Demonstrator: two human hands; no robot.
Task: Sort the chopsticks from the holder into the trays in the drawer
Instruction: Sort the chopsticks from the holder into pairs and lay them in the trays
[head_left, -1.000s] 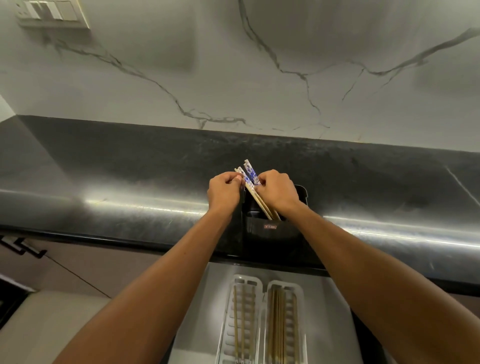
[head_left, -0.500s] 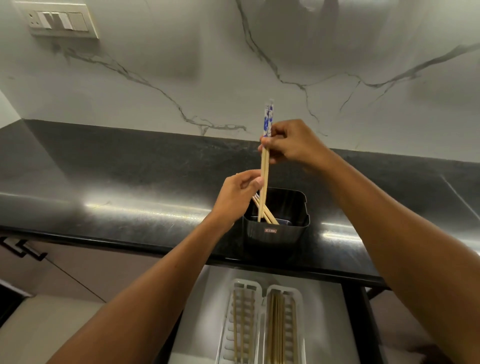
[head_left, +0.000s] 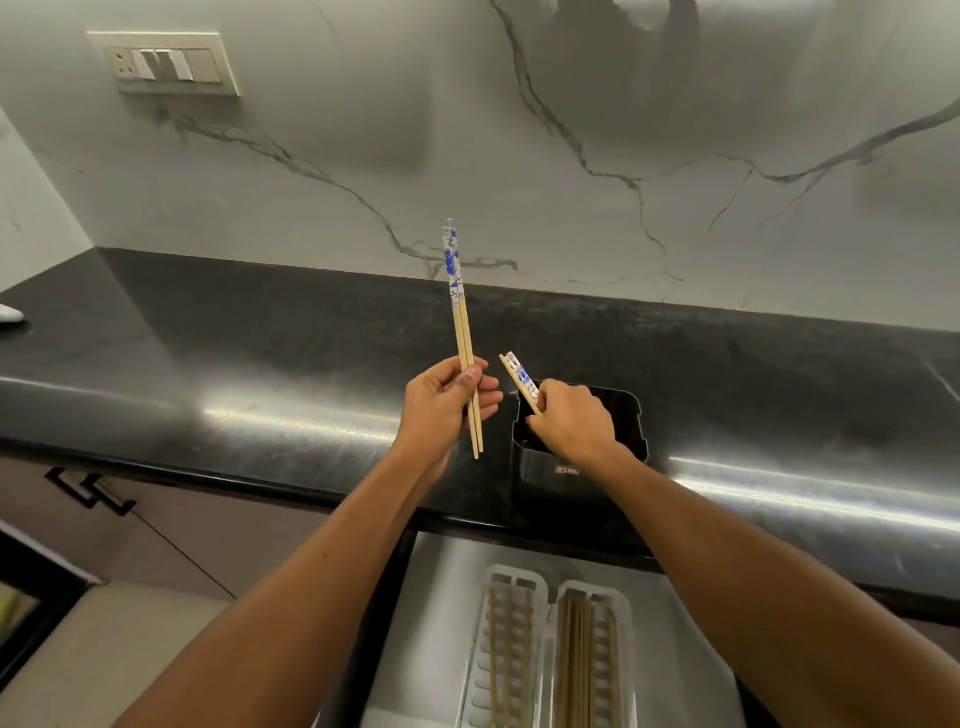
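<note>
Black countertop (head_left: 260, 374) (glossy) under holder (head_left: 576, 462)

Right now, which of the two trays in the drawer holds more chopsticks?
The right tray: its chopsticks lie bunched in a dense bundle. The left tray beside it shows only a few, spaced apart, with its ribbed floor showing between them.

Both bare forearms reach forward over the desk's front edge. The left hand (head_left: 444, 402) is raised, palm turned inward, thumb and fingers pinched closed around what it holds. The right hand (head_left: 574, 421) sits lower, knuckles up, fingers curled down, apparently closed in a grip
</note>
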